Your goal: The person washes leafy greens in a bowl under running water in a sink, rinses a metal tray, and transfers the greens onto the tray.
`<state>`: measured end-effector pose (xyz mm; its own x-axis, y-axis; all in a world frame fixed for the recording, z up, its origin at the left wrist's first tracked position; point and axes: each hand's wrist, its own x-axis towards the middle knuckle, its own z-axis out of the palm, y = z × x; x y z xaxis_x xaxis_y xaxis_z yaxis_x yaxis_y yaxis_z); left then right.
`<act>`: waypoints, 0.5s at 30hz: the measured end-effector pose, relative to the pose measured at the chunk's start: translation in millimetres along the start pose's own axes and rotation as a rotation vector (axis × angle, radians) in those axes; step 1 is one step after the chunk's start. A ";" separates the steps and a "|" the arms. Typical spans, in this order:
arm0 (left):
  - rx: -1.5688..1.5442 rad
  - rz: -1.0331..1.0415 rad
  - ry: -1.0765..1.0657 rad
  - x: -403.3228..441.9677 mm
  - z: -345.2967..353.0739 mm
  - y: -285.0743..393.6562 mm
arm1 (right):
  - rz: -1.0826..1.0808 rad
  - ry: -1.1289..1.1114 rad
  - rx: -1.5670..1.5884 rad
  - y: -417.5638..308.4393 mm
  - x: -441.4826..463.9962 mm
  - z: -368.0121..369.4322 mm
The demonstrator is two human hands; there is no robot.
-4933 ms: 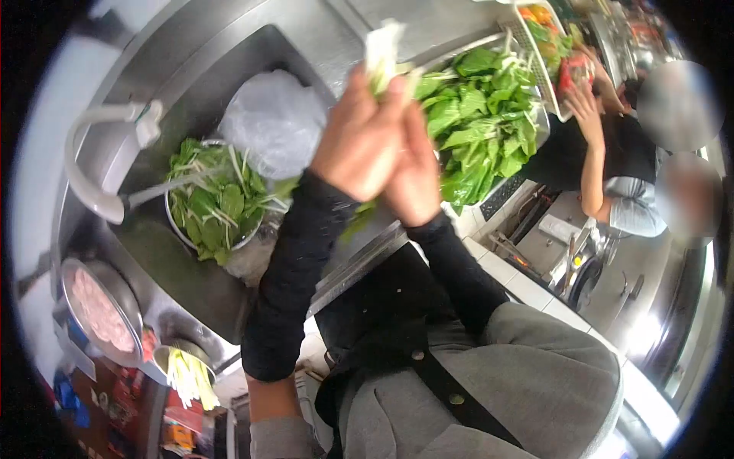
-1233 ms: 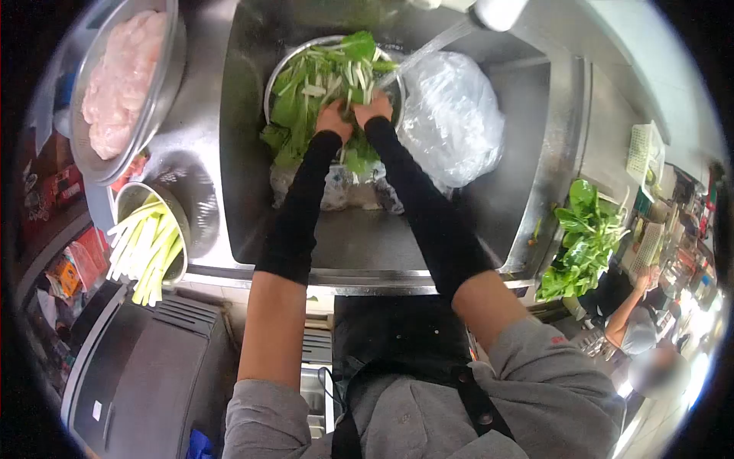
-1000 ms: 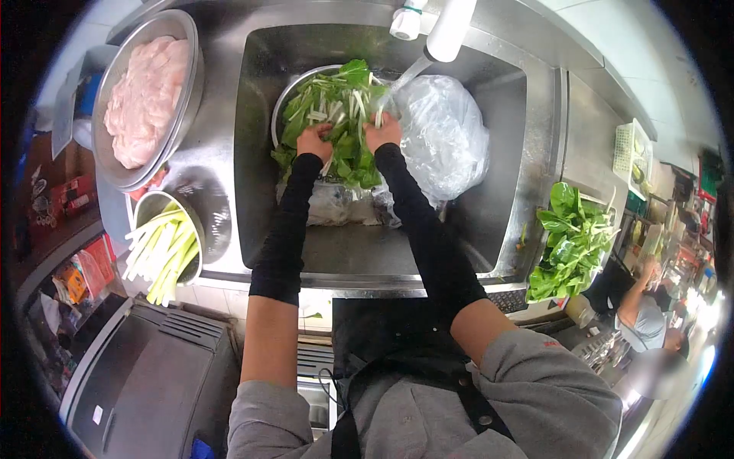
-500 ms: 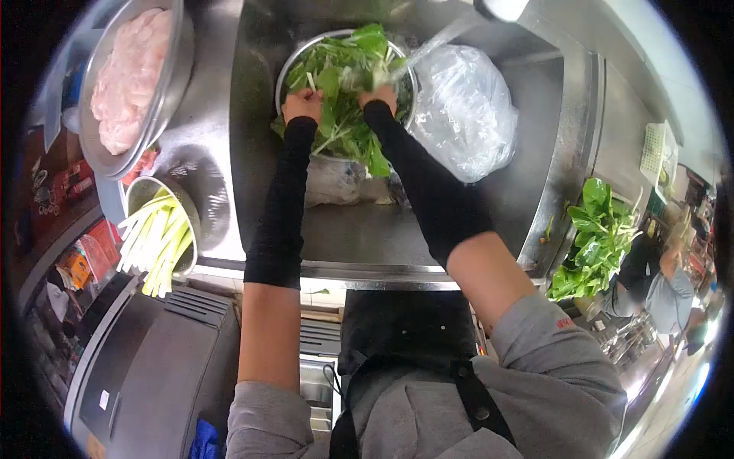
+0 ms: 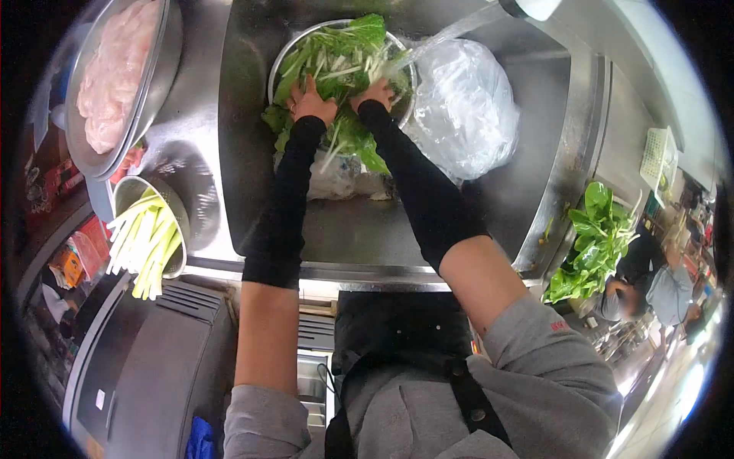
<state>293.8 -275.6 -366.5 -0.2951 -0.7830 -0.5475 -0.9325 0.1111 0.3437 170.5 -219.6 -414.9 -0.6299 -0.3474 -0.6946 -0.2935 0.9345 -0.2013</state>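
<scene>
The leafy greens lie in a round metal bowl inside the sink, where running water falls. The left hand rests on them with fingers apart; the right hand touches them also, but I cannot tell if its fingers are closed.

Nearly five seconds ago the left hand and the right hand were raised together around a pale-stalked piece, next to the separate pile of greens; now they are apart, down on the leafy greens in the round bowl. Since half a second ago the left hand has shifted inward from the bowl's left edge, its curled fingers now spread over the leaves. Pale stalks have come up where broad leaves covered the middle.
</scene>
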 end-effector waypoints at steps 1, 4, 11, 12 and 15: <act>-0.011 -0.016 0.027 -15.3 -6.0 9.2 | -0.007 -0.068 0.102 1.7 8.5 -1.9; -0.120 0.004 -0.006 -17.0 -8.8 9.9 | -0.108 0.071 0.204 12.3 -17.1 -43.1; -0.686 0.026 -0.248 -53.8 -48.2 62.4 | -0.255 0.089 0.882 18.7 -8.6 -99.0; -0.888 -0.092 -0.265 -70.3 -68.2 81.4 | -0.265 0.050 0.973 12.6 -19.1 -111.6; -0.674 -0.356 0.135 -24.8 -32.8 78.0 | -0.279 0.031 1.168 -3.4 -66.6 -150.2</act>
<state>235.2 -267.6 -301.1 0.0670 -0.7743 -0.6292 -0.6254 -0.5240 0.5782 105.5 -211.2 -264.2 -0.6699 -0.5359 -0.5139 0.3970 0.3263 -0.8578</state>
